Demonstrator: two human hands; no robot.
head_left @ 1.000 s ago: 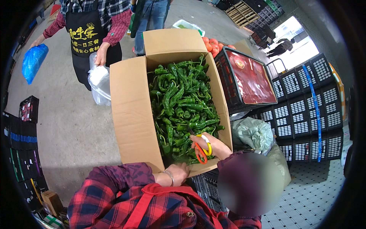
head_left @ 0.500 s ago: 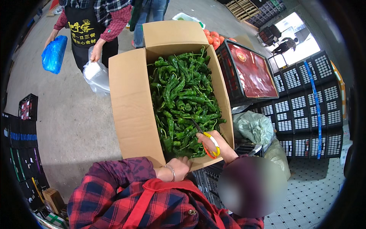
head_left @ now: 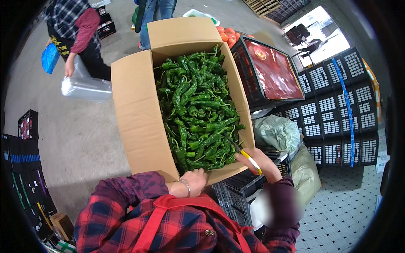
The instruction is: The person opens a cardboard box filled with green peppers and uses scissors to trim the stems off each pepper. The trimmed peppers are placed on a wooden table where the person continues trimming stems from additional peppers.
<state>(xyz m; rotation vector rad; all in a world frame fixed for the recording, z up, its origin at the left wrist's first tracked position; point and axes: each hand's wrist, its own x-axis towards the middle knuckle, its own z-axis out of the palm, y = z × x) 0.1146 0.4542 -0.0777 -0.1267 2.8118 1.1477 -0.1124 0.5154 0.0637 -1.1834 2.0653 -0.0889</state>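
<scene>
Green peppers, long and wrinkled, fill an open cardboard box in front of me. My right hand is closed round scissors with yellow and red handles, at the box's near right corner. Their dark blades point down and left over the peppers; I cannot tell whether the tips touch one. At the near rim, my left hand has its fingers curled over the cardboard edge, right beside the nearest peppers. Its fingertips are partly hidden.
Right of the box stand a black crate with a red cover, tomatoes, a pale green sack and stacked black crates. A person at the far left holds clear plastic bags and a blue bag.
My right hand and the scissors have moved right and slightly down, toward the box's corner. My left hand has shifted a little left and up. The other person has turned and moved left.
</scene>
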